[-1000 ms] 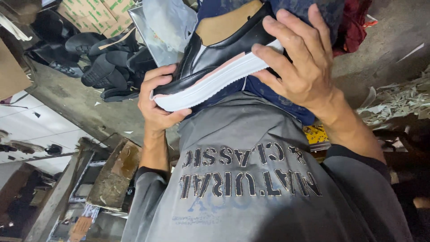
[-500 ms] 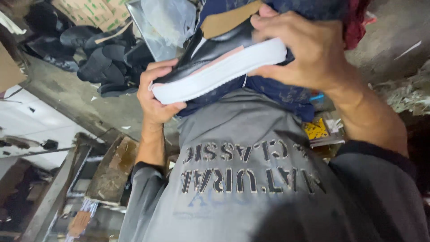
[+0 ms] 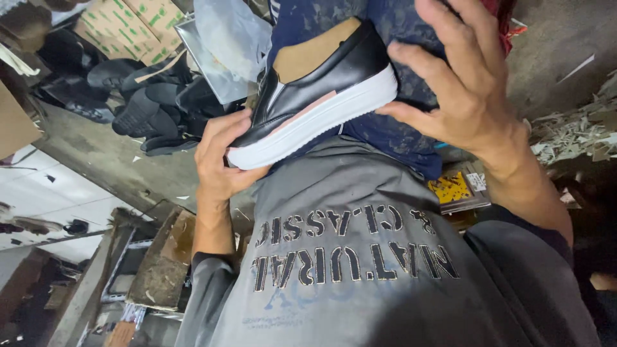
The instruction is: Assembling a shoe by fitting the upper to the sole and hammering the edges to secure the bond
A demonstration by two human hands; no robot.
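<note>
- The left hand (image 3: 215, 164) cupped the toe of a black slip-on shoe (image 3: 315, 90), its grip closed around the white sole, apparently to steady that end.
- The right hand (image 3: 466, 87) pinched the heel end, fingers spread over the back, grip clamped on the shoe.
- The shoe lay tilted between both grips, sole edge facing the camera, above a grey shirt (image 3: 360, 257).
- A pile of dark shoe uppers (image 3: 151, 103) sat beyond the left grip.

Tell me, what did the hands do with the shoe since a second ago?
The right hand slid off the white sole to the heel end, so its fingers no longer cover the sole's side. The black shoe turned a little, showing more of its upper. The left hand stays cupped around the toe, and the shoe is still over the lap.
</note>
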